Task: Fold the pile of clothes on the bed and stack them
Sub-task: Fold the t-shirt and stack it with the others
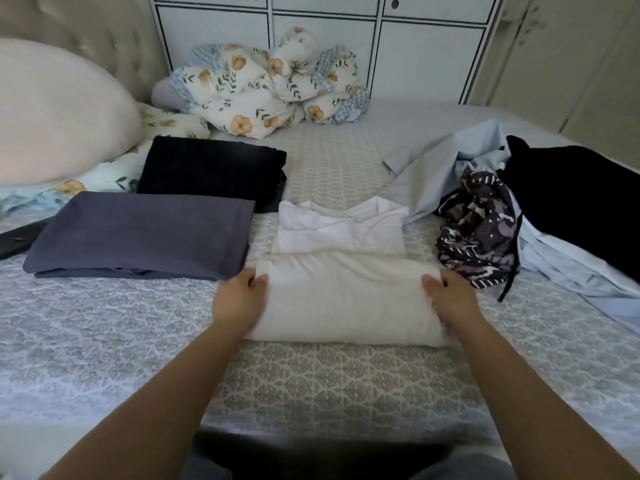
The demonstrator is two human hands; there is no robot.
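Note:
A white T-shirt [341,244] lies in the middle of the bed [104,341], its lower half folded up over itself. My left hand [239,299] grips the left end of that fold, thumb on top. My right hand [450,296] grips the right end the same way. To the left sit a folded grey garment [145,233] and, behind it, a folded black garment [211,171]. At the right lies the unfolded pile: a pale blue shirt [446,168], a dark patterned piece [478,230] and a black garment [581,206].
A floral duvet [270,84] is bunched at the far side against a white cabinet [325,26]. A large pink pillow [59,112] sits at the far left. A dark flat object [17,237] lies at the left edge.

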